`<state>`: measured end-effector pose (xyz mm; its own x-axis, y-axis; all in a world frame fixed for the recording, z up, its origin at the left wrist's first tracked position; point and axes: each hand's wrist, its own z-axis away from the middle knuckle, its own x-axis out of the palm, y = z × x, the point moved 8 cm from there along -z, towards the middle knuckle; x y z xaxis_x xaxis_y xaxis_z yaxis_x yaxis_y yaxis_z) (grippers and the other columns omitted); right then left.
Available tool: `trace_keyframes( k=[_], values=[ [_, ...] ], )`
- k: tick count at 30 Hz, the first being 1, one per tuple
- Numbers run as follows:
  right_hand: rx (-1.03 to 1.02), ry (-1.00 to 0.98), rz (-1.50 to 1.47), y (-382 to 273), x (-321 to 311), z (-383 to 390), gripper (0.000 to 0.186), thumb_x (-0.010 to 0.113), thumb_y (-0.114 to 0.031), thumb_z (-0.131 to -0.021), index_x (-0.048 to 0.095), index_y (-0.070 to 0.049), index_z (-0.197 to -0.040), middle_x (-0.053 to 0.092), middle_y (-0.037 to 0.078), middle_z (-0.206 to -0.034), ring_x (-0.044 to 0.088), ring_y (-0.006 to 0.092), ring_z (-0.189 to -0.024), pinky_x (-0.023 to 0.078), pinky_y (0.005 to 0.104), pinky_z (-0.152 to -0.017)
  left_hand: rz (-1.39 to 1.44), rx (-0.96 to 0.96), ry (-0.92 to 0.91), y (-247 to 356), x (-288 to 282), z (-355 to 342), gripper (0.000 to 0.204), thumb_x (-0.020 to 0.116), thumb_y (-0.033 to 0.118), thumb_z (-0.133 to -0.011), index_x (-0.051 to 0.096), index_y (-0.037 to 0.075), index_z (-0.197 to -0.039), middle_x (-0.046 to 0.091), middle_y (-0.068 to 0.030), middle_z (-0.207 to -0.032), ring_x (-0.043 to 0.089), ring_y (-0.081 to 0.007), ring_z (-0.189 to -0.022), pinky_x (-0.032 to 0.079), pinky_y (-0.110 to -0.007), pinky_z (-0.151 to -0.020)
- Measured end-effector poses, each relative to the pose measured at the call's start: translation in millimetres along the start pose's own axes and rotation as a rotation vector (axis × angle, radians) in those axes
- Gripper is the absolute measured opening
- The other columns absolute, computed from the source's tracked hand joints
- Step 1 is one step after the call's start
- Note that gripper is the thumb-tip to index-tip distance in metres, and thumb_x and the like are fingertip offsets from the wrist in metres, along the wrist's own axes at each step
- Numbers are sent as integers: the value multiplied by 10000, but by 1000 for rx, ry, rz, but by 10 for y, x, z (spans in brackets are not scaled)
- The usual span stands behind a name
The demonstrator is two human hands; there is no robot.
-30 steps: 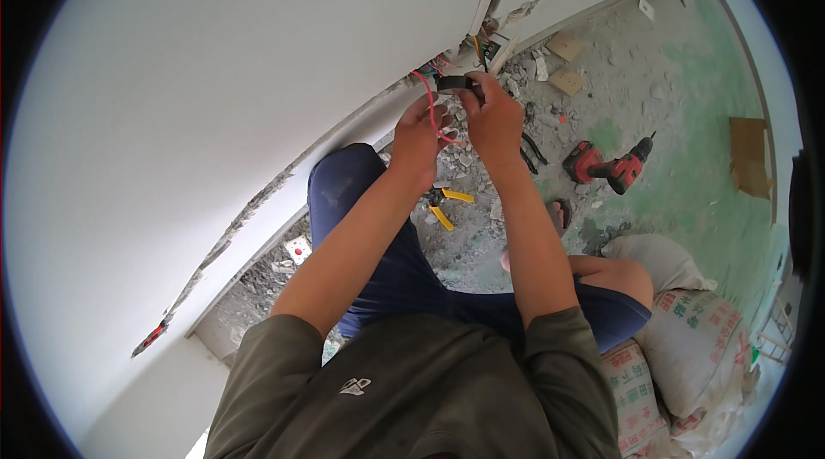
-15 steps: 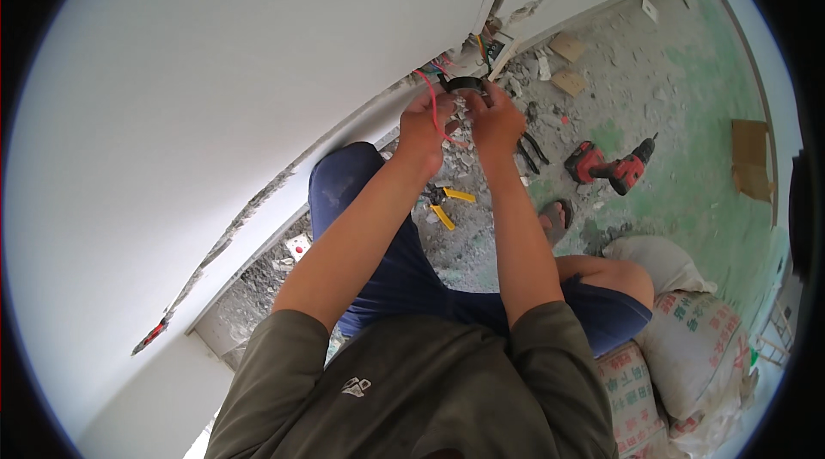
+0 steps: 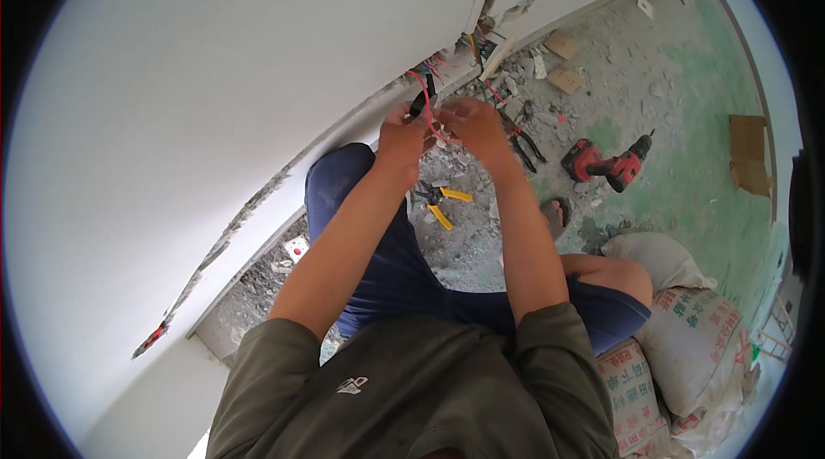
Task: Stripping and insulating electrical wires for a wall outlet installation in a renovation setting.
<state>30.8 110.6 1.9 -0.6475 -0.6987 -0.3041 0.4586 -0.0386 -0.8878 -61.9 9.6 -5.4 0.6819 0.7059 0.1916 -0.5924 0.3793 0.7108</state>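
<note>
My left hand is closed on a roll of black tape, which stands up on edge between thumb and fingers near the foot of the wall. A red wire comes out of a hole in the wall and loops down past the roll between my hands. My right hand is close beside it, fingers pinched together near the wire's lower end. What those fingers hold is hidden. Other coloured wires stick out of the wall opening just beyond.
Yellow-handled pliers lie on the rubble between my legs. Black-handled pliers lie right of my right hand, with a red cordless drill farther right. Filled sacks stand at lower right. The white wall rises at left.
The black tape roll has moved left, away from my right hand, and turned upright in my left hand. Both hands have come slightly nearer to me, and the right one has shifted left.
</note>
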Motion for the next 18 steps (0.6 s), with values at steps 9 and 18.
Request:
trace_keyframes(
  k=[9,18],
  values=[
    [-788,379,461,-766,-94,250,344,586,-3,-747,662,-132,-1057,644,57,-985,661,254,-806,545,345,-657,79,-22,15,148,-89,238,278,530,70,-931,484,31,-1203,598,-90,-1048,629,-196,-920,508,-342,-807],
    [-730,144,474,-903,-114,16,240,675,-21,-747,706,-116,-965,677,67,-850,661,266,-750,520,329,-616,-76,275,25,408,-161,359,249,549,73,-929,540,-18,-1161,576,-73,-1025,579,-120,-844,466,-252,-756]
  ],
)
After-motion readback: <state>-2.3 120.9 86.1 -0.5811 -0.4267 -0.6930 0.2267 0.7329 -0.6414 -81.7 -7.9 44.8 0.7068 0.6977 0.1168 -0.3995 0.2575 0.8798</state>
